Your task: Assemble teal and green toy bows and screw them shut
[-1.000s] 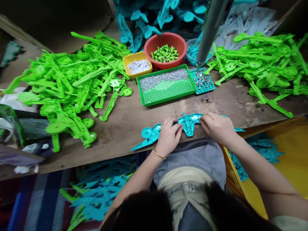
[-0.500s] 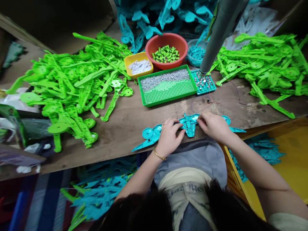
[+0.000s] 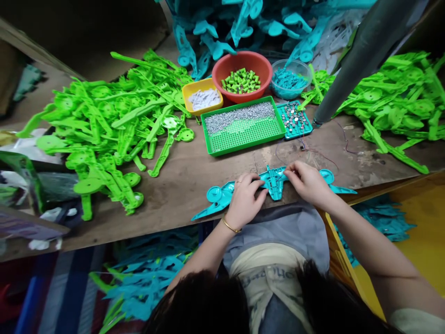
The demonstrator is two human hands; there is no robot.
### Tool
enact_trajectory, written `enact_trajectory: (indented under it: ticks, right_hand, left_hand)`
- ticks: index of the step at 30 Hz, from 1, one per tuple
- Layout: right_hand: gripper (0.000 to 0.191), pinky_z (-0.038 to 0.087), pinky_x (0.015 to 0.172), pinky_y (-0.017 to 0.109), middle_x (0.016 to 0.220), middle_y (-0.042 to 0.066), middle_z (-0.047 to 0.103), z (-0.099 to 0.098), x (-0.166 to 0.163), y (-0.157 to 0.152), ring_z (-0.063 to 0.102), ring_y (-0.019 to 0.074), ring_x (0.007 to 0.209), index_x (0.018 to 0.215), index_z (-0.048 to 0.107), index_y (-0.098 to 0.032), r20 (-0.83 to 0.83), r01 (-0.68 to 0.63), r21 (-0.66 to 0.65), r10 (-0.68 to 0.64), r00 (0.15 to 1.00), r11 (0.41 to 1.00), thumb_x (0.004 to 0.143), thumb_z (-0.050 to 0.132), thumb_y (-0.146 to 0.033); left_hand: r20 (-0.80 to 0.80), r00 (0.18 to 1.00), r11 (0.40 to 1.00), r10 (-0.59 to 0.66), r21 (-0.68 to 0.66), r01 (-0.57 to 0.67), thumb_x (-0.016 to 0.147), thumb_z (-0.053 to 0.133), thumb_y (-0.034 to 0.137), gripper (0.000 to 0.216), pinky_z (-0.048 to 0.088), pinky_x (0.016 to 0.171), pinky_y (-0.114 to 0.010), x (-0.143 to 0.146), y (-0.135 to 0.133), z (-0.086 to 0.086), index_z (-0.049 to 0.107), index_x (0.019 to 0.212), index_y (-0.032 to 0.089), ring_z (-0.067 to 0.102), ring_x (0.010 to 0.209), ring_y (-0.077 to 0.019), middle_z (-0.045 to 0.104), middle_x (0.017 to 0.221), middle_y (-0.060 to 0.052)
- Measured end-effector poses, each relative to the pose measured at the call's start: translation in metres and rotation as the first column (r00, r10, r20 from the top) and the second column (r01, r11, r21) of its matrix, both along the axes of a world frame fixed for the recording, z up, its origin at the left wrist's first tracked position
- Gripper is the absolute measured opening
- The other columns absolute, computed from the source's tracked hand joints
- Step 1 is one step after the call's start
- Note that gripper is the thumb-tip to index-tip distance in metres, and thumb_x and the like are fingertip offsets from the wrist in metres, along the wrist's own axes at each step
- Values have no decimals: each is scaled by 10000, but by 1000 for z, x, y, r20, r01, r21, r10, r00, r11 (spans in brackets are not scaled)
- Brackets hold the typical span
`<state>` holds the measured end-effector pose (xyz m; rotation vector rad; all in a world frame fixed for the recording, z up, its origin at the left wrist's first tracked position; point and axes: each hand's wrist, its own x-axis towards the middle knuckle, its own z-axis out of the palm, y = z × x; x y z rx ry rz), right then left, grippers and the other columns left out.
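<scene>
A teal plastic shell (image 3: 274, 184), shaped like a pair of wings with a hollow middle, lies along the front edge of the bench. Over its left wing rests my left hand (image 3: 245, 198), fingers curled on the part beside the middle section. My right hand (image 3: 307, 182) is closed in a pinch at the right side of that middle section. Whatever sits between its fingertips is too small to make out. Thin wires (image 3: 323, 155) lie on the bench just beyond my right hand.
Behind the shell stand a green tray (image 3: 243, 138) of screws, a teal tray (image 3: 297, 132) of small metal discs, a red bowl (image 3: 239, 97), a yellow tub (image 3: 205, 109) and a clear bowl (image 3: 292, 95). Green parts are heaped left (image 3: 121, 111) and right (image 3: 385, 99). A grey pole (image 3: 361, 65) slants down.
The grey pole now appears further right, uncovering more of the clear bowl and teal tray. My hands and the shell stay nearly in place; the right fingertips have shifted only slightly.
</scene>
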<state>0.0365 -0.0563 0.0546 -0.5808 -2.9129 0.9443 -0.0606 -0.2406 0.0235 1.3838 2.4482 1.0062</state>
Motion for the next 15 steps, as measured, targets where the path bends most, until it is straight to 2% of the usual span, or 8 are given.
enact_trajectory:
  ticks: [3,7,9,12,15]
  right_hand:
    - [195,380,675,282,912,65,677,0,1,-3,617,191,806,899,571,-193,83,-38,66,33,996,997,947,427,-317]
    - [212,326,605,300,973,90,679,1,3,-3,636,215,827,966,571,-182,175,-4,299,-51,983,954,959,394,-297]
    - [220,310,588,303,980,97,678,1,4,-2,641,221,843,981,567,-176,189,4,374,-80,979,928,964,379,-288]
    - [228,298,579,306,992,107,680,3,4,-2,647,228,856,988,563,-168,206,12,420,-109,973,907,967,364,-279]
    - [225,289,581,307,978,110,688,6,3,-3,653,226,823,961,568,-167,258,-20,384,-87,962,923,963,376,-284]
  left_hand:
    - [0,1000,1000,7,4,-7,881,603,248,136,443,959,-420,0,0,0,669,981,183,538,1065,-235,627,1056,-82]
    - [0,1000,1000,13,12,-13,881,603,247,137,443,962,-423,1,0,-1,670,981,183,537,1071,-236,628,1060,-82]
    - [3,1000,1000,15,9,-15,882,601,246,133,445,958,-424,1,0,-1,670,980,188,537,1076,-236,627,1064,-80]
    - [4,1000,1000,17,10,-17,884,598,246,132,446,958,-426,1,0,-2,672,977,190,536,1081,-237,626,1067,-81]
    - [0,1000,1000,18,7,-18,884,599,244,135,443,964,-425,1,0,-2,674,979,184,534,1083,-237,626,1070,-82]
